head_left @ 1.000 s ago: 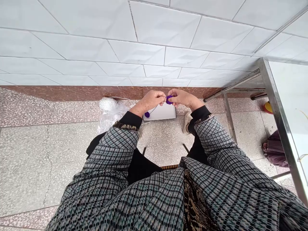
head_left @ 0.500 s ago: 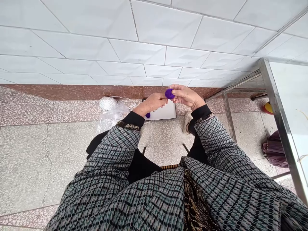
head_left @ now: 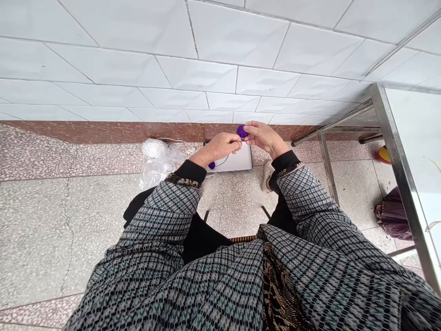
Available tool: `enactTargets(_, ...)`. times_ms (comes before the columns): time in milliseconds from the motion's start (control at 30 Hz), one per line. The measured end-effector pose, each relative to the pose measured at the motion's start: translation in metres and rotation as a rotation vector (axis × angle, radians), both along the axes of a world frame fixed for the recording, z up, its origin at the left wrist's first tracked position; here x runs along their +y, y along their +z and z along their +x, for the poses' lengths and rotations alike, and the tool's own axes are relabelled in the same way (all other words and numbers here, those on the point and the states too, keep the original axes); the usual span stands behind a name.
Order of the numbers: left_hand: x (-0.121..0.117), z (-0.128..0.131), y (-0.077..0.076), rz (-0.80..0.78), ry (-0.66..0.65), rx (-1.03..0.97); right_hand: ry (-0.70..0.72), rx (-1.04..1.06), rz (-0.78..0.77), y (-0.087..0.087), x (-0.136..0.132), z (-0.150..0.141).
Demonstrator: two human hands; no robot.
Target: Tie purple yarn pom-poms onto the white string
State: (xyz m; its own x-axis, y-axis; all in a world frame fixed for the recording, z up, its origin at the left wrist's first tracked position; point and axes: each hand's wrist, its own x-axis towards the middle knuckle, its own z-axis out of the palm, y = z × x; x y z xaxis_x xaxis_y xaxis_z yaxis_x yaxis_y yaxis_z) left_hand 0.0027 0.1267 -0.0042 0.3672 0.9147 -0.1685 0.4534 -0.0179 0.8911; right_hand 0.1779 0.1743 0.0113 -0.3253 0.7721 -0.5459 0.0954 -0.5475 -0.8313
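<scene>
Between the fingers of my right hand (head_left: 261,134) is a small ball of purple yarn (head_left: 241,131). My left hand (head_left: 220,148) is closed in a pinch on the purple strand, just below and left of that ball. A second purple ball (head_left: 211,165) lies in the white shallow box (head_left: 241,161) on the floor, partly covered by my left wrist. From it a thin purple strand curves up toward my left fingers. My hands are close together above the box, and both thumbs show.
White yarn balls (head_left: 154,149) and a clear plastic bag (head_left: 155,172) lie on the floor left of the box. A tiled wall (head_left: 213,82) rises in front. On the right stands a metal-framed table (head_left: 396,133), with dark purple cloth (head_left: 394,214) beneath it.
My left hand has shifted slightly around the held ball, from over its edge to just below it. The ball has turned in my right fingers. The box has stayed put.
</scene>
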Motion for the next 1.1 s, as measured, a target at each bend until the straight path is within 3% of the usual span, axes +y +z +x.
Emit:
enactTargets(233, -0.001, -0.001, -0.002, 0.089, -0.051, 0.126, 0.013, 0.042, -0.066, 0.004, -0.004, -0.005)
enactTargets(400, -0.001, -0.002, -0.004, 0.022, -0.120, 0.127, -0.027, 0.108, -0.017, 0.003, 0.000, 0.001)
enactTargets(533, 0.001, -0.005, -0.006, -0.040, -0.137, 0.243, 0.234, 0.128, 0.046, 0.014, -0.001, 0.011)
enactTargets(633, 0.005, -0.008, -0.007, -0.009, -0.003, 0.274, 0.456, -0.083, 0.109, 0.019, -0.007, 0.012)
enactTargets(700, 0.006, -0.009, -0.006, 0.006, 0.052, 0.231, 0.503, -0.262, 0.157, 0.017, -0.009, 0.008)
enactTargets(800, 0.004, -0.007, -0.001, -0.006, 0.041, 0.130, 0.422, -0.403, 0.191, 0.007, -0.009, 0.001)
enactTargets(867, 0.001, -0.004, 0.002, -0.018, 0.004, 0.076, 0.264, -0.377, 0.195, 0.001, -0.005, -0.002)
enactTargets(967, -0.004, 0.001, 0.005, -0.023, -0.057, 0.038, 0.058, -0.185, 0.145, -0.003, 0.001, -0.001)
enactTargets(1100, -0.007, 0.005, 0.006, -0.085, -0.158, 0.053, -0.018, 0.102, 0.030, 0.002, 0.004, 0.004)
